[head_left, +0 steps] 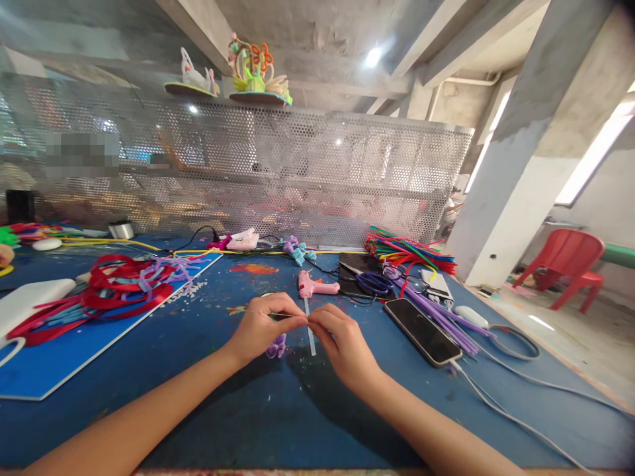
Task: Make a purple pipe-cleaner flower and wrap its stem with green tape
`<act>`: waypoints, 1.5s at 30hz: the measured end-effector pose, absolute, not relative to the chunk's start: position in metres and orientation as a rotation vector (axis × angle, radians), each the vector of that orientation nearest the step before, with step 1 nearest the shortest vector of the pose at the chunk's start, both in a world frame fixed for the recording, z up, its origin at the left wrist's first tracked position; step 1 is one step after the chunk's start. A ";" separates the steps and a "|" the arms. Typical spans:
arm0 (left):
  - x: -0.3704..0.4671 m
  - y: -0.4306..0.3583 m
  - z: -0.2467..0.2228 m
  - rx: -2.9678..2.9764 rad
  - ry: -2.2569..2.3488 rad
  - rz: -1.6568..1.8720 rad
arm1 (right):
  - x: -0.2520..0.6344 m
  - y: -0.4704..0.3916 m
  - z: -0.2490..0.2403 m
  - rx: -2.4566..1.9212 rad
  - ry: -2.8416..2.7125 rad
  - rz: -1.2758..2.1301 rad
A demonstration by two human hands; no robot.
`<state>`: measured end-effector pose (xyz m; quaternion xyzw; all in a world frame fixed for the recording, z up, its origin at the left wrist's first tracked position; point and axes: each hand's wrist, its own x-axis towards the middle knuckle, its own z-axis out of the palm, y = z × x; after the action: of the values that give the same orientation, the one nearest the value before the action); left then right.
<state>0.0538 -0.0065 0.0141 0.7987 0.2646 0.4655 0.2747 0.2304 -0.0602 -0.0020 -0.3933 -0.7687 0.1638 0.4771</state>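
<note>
My left hand (265,325) and my right hand (346,340) meet fingertip to fingertip above the table, each in a pinch. A thin, wire-like strand (290,318) shows at the left fingers. What the right fingertips pinch is too small to make out. Under my left hand is a curled purple fuzzy piece (276,346); whether it hangs from the strand or lies on the table I cannot tell. Just beyond my fingers lies a pink glue gun (317,286), and a translucent glue stick (311,340) extends from it toward me, partly behind the fingertips.
Right of my hands lie a phone (423,330) on a cable, purple pipe cleaners (446,318), scissors (372,282) and a multicoloured bundle (409,250). Red ribbon (126,291) lies on a blue board (94,348) at left. A perforated metal screen (297,165) stands behind.
</note>
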 end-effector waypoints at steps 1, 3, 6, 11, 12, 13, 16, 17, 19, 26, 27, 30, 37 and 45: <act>0.053 -0.007 0.014 2.147 0.716 1.243 | 0.230 -0.060 -0.002 -0.963 -1.868 0.420; 0.053 -0.006 0.014 2.144 0.735 1.223 | 0.228 -0.060 -0.002 -0.993 -1.816 0.478; 0.053 -0.005 0.014 2.152 0.750 1.183 | 0.226 -0.059 -0.002 -1.065 -1.677 0.614; 0.053 -0.002 0.014 2.195 0.762 1.147 | 0.227 -0.059 -0.004 -1.122 -1.570 0.672; 0.053 -0.001 0.014 2.195 0.781 1.144 | 0.227 -0.059 -0.004 -1.118 -1.573 0.683; 0.053 -0.001 0.014 2.192 0.802 1.141 | 0.228 -0.059 -0.004 -1.110 -1.580 0.694; 0.053 -0.001 0.015 2.191 0.841 1.134 | 0.229 -0.056 -0.005 -1.087 -1.635 0.652; 0.053 -0.001 0.015 2.190 0.846 1.126 | 0.230 -0.055 -0.005 -1.090 -1.664 0.617; 0.054 -0.001 0.015 2.181 0.851 1.114 | 0.231 -0.053 -0.005 -1.108 -1.723 0.554; 0.054 0.000 0.012 2.123 0.876 1.111 | 0.228 -0.054 -0.006 -1.129 -1.615 0.610; 0.054 0.000 0.012 2.126 0.868 1.107 | 0.228 -0.054 -0.006 -1.118 -1.582 0.632; 0.052 0.001 0.014 2.209 0.837 1.089 | 0.228 -0.054 -0.006 -1.108 -1.547 0.671; 0.041 0.020 0.013 2.489 0.857 0.847 | 0.234 -0.052 -0.006 -1.124 -1.555 0.676; 0.011 0.065 0.003 2.883 1.095 0.619 | 0.255 -0.029 0.000 -0.942 -1.163 0.630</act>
<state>0.0107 0.0653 0.0034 0.9166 0.3482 0.1967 -0.0021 0.2547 -0.0291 0.0002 -0.4210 -0.5198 0.2815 0.6880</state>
